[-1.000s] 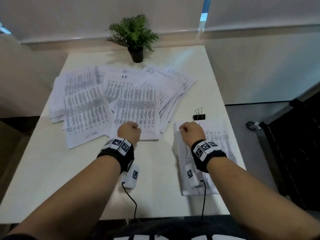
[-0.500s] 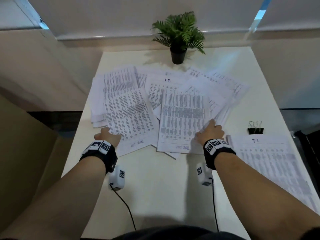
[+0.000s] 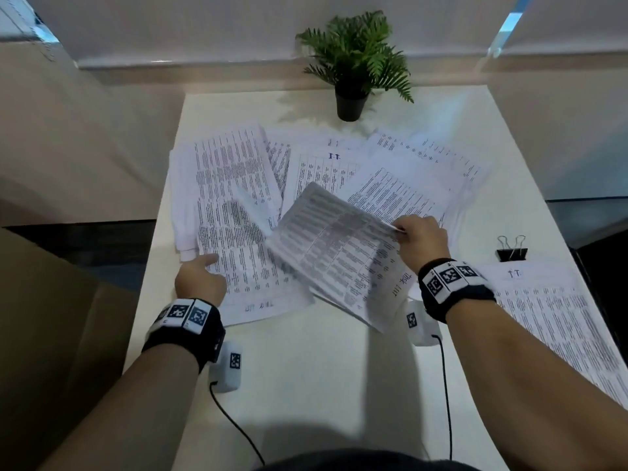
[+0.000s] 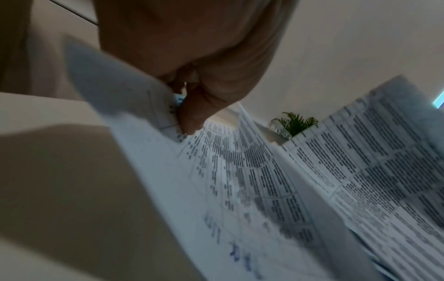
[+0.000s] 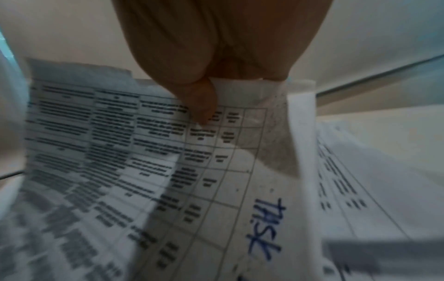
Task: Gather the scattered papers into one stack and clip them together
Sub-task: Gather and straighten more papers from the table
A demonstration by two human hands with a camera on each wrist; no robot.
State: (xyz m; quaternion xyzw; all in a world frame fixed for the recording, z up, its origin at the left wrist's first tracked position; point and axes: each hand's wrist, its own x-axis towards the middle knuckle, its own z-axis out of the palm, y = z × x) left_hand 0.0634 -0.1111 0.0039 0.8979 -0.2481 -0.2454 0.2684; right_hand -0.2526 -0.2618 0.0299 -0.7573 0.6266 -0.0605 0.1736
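The white surface [image 3: 306,368] is carrying scattered papers [image 3: 390,185] fanned across its middle, with a gathered stack [image 3: 550,321] lying at its right edge. The right hand [image 3: 421,243] is lifting a sheaf of sheets [image 3: 336,256], its grip pinching their edge. The left hand [image 3: 198,280] is gripping the near-left sheet [image 3: 238,253], thumb on top. A binder clip [image 3: 511,249] is sitting just beyond the stack.
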